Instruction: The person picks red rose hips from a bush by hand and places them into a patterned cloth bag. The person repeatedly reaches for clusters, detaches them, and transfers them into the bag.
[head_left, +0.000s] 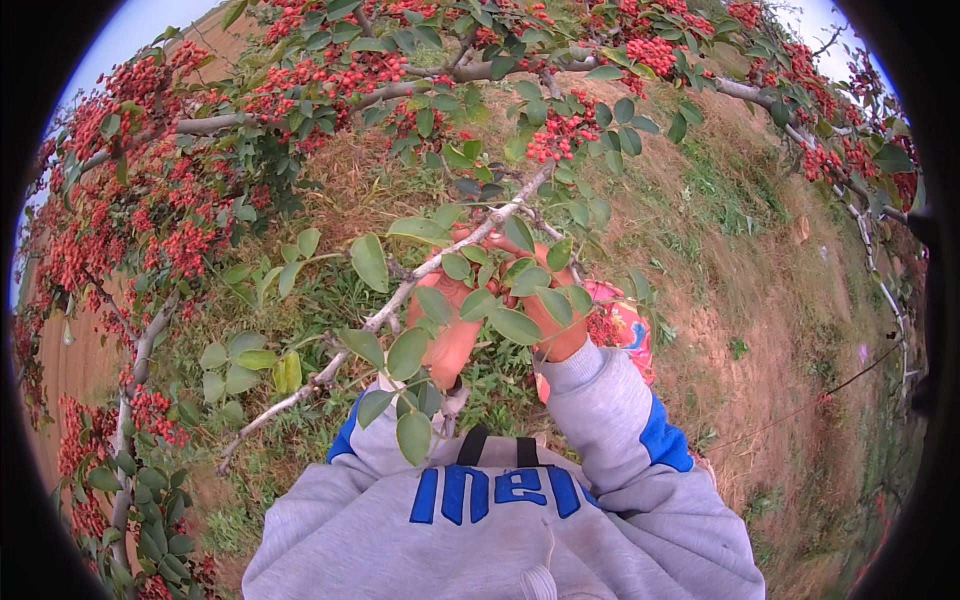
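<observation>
A thorny grey branch (405, 289) with green compound leaves (515, 325) slants across the view in front of me. My left hand (454, 337) reaches up beneath it, with its fingers close under the bark. Beside it is my right hand (556, 330), its fingers bent towards those of the left. Leaves cover much of both hands, so what lies between the fingers is hidden. Farther up the same branch hangs a cluster of red berries (562, 135), like those of a prickly ash. Below my right wrist sits a pink patterned bag (637, 337) with red berries (604, 330) inside.
A thick berry-laden limb (480, 71) arches across the top. Dense red clusters (180, 247) and an upright stem (139, 367) stand at the left. Thin bare branches (870, 240) hang at the right. Grass and weeds (720, 187) cover the sloping soil.
</observation>
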